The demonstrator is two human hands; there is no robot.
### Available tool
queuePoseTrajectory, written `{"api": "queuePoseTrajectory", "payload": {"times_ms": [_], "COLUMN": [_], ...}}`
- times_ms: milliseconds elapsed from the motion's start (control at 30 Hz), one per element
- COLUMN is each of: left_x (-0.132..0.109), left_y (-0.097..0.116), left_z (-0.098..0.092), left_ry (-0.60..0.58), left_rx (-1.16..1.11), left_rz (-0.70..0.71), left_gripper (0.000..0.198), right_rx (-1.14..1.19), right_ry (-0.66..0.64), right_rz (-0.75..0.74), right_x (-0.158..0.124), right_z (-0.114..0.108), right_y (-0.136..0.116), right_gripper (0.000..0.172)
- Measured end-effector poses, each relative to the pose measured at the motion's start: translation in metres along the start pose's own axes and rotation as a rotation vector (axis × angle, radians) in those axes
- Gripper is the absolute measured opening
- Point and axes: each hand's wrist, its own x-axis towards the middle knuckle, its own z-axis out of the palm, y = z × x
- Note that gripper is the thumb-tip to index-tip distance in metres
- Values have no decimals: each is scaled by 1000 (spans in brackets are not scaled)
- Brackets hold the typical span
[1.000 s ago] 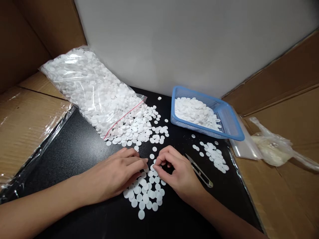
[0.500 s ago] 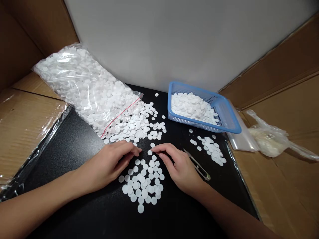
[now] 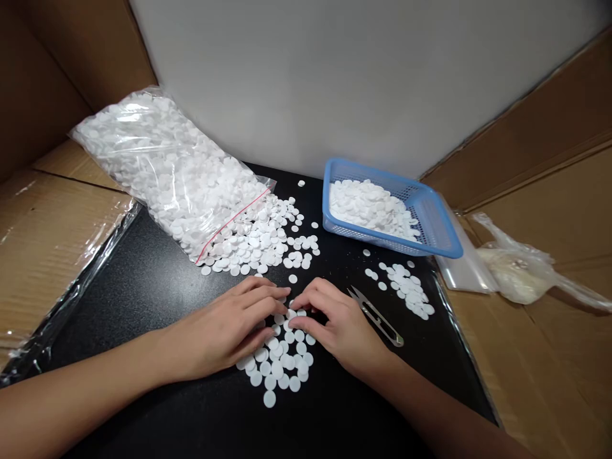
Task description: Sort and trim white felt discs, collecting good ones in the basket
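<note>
Small white round discs (image 3: 277,368) lie loosely spread and partly overlapping on the black tabletop between my hands. Over the upper left of this spread reaches my left hand (image 3: 234,325), open, palm down, its fingers apart and its fingertips at the discs. From the other side comes my right hand (image 3: 342,325), open, with a gap between thumb and bent forefinger and both tips touching or just above the discs. The two hands' fingertips nearly meet. Neither hand visibly holds a disc. Some discs are hidden under my left fingers.
A clear zip bag (image 3: 167,172) full of discs lies at the back left, a heap (image 3: 258,242) spilling from its mouth. A blue basket (image 3: 392,239) holds more. Metal thread snips (image 3: 382,322) and a small pile (image 3: 408,290) lie right. A knotted plastic bag (image 3: 519,274) rests on cardboard.
My left hand has moved right and towards me, over the discs, with its fingers spreading. My right hand has drawn slightly nearer me, its thumb reaching further left.
</note>
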Motion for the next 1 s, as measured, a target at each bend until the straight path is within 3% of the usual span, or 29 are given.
{"api": "queuePoseTrajectory", "payload": {"times_ms": [267,500,800,1000], "left_x": [7,13,16,17], "left_y": [9,21,22,24], "left_z": [9,16,17,16], "left_ry": [154,155,216,238], "left_rx": [-107,-494,-768,-685], "left_rz": [-94,-335,-371,-380], "left_gripper": [12,8,14,11], "right_rx": [210,620,794,862], "right_ry": [0,-73,-74,-60], "right_rz": [142,350,397,420], "right_x": [1,-2,-4,-2], "right_z": [-4,0,-3,-5], "right_y": [-12,-27,-32,-34], "right_gripper": [12,12,28,35]}}
